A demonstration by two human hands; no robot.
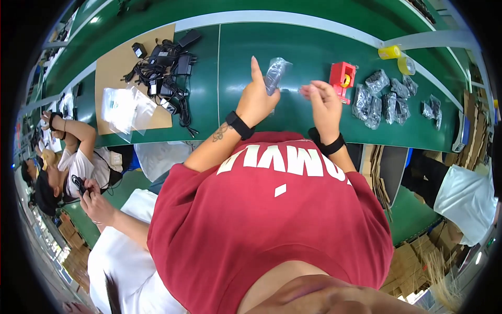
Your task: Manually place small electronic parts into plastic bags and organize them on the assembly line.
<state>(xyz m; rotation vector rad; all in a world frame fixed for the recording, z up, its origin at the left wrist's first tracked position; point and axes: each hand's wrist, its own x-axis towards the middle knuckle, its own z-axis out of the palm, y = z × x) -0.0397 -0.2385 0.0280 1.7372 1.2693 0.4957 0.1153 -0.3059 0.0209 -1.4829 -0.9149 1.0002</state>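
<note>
- Plastic-wrapped black bundle [275,76] is in the left hand [256,102], held up over the green worktable [232,44], near its front edge.
- The left hand's fingers are clamped on the bundle's lower end; one finger points up, clear of it.
- The right hand [327,104] is just beside the red tape dispenser [338,69], its fingers bent and thumb close to them; whether they pinch anything, I cannot tell.
- Right of the dispenser lie more plastic-wrapped bundles [376,82], with two yellow tape rolls [389,52] beyond them.
- On the left, a cardboard sheet [111,73] bears a tangled pile of black power adapters [184,65] and, nearer the person, clear plastic bags [117,107].
- Farther left, a co-worker's hand [98,206] holds a dark corded item [78,184].
</note>
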